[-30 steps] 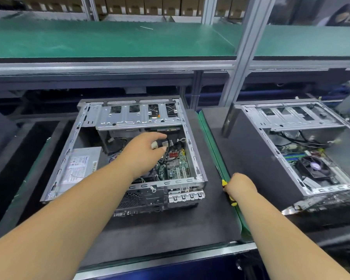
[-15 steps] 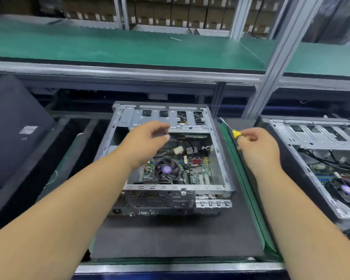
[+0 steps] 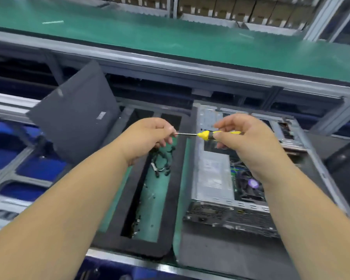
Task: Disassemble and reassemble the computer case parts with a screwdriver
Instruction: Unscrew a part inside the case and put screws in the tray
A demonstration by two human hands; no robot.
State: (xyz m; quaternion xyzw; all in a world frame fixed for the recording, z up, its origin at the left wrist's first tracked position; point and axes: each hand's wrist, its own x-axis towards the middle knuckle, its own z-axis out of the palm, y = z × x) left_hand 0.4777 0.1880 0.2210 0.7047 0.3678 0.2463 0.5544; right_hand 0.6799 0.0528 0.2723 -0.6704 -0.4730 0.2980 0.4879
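A yellow-and-black screwdriver lies level in the air between my hands. My right hand grips its handle. My left hand pinches the tip of the metal shaft. Both hands hover above the left rim of the open computer case, which lies on a grey mat and shows its silver power supply, a fan and the rear panel. My right forearm covers part of the case's inside.
A black side panel leans at the back left. A black foam tray beside the case holds loose cables and small parts on green matting. Blue bins lie far left. A green shelf runs across the back.
The view has swung left. My right hand brought the screwdriver in front of me, and my left hand left the case's drive bay and took hold of the shaft's tip.
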